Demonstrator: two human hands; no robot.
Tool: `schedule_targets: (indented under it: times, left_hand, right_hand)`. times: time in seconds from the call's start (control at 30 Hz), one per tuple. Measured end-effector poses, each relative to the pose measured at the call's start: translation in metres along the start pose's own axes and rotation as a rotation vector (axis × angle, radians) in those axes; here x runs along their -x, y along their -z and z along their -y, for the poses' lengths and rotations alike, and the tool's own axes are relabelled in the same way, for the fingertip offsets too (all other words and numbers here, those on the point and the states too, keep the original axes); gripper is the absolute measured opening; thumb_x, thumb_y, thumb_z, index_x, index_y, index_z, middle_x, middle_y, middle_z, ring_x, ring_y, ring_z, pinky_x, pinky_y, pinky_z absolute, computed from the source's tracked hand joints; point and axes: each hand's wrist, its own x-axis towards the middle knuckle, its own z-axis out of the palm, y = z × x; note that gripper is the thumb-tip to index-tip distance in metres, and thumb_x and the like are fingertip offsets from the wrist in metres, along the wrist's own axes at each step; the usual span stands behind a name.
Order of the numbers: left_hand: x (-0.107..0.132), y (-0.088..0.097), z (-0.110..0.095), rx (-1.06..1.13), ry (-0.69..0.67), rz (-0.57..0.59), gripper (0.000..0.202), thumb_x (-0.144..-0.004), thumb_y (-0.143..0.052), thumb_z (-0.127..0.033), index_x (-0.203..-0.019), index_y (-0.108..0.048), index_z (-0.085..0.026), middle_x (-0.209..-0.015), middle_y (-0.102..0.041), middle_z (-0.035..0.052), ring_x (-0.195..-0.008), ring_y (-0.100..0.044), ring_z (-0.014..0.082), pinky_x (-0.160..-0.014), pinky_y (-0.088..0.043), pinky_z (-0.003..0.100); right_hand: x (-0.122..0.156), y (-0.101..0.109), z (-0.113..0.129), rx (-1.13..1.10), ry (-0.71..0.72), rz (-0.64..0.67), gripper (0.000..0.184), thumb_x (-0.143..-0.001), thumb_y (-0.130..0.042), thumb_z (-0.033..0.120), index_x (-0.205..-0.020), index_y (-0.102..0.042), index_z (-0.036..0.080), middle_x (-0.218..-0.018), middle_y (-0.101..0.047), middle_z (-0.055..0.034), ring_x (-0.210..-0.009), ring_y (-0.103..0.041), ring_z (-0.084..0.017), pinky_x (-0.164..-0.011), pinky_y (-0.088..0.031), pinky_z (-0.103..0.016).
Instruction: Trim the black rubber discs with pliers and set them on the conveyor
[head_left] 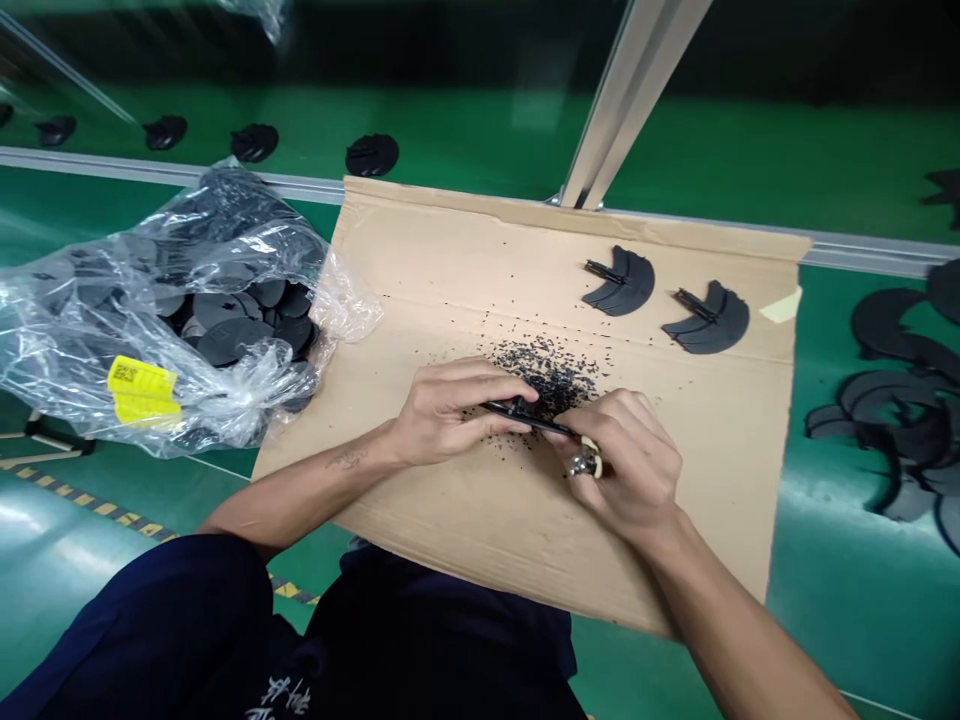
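Between both grips: black part (551, 425), left hand (457, 408) pinching one end, right hand (634, 460) closed on the other. Black bits (555, 380) just beyond, on cardboard (465, 530). Best pinch firmly, brace against twist.

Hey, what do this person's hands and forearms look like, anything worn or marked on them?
Both forearms are sleeveless and both hands ungloved. The left hand has a tattoo-like marking above its wrist; the right hand appears to wear a shiny metallic ring.

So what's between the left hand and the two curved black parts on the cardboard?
In the head view, black bits lie scattered on the cardboard between them.
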Motion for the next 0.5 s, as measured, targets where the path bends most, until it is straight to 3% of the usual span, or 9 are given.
schedule_targets:
  times: [0.1, 0.27, 0.5]
  left_hand:
    - [-0.0005, 0.0002, 0.0007, -0.018, -0.007, 0.018, 0.022, -0.091, -0.071, -0.031, -0.110, -0.075, -0.020, -0.092, -0.078, 0.0062, -0.084, -0.073, 0.0141, -0.077, -0.059, 0.026]
    - [-0.0006, 0.0013, -0.0012, -0.051, -0.016, 0.009, 0.016, -0.085, -0.078, -0.029, -0.097, -0.077, -0.019, -0.081, -0.077, 0.0029, -0.073, -0.070, 0.0120, -0.070, -0.058, 0.024]
    - [-0.0002, 0.0004, -0.0012, -0.113, -0.047, 0.005, 0.014, -0.089, -0.075, -0.028, -0.099, -0.076, -0.019, -0.086, -0.078, 0.0039, -0.077, -0.072, 0.0129, -0.073, -0.059, 0.025]
  right_hand:
    - [-0.0006, 0.0004, -0.0008, 0.004, -0.013, 0.011, 0.011, -0.090, -0.061, 0.012, -0.096, -0.060, 0.022, -0.072, -0.062, -0.0019, -0.064, -0.051, -0.016, -0.063, -0.036, -0.034]
    - [-0.0017, 0.0010, 0.0000, 0.020, 0.007, 0.034, 0.008, -0.091, -0.061, 0.015, -0.097, -0.061, 0.021, -0.073, -0.063, -0.0027, -0.065, -0.050, -0.016, -0.064, -0.036, -0.035]
    - [-0.0010, 0.0010, -0.0004, 0.033, -0.010, 0.039, 0.010, -0.092, -0.064, 0.021, -0.101, -0.065, 0.021, -0.075, -0.065, -0.0036, -0.066, -0.053, -0.017, -0.064, -0.037, -0.035]
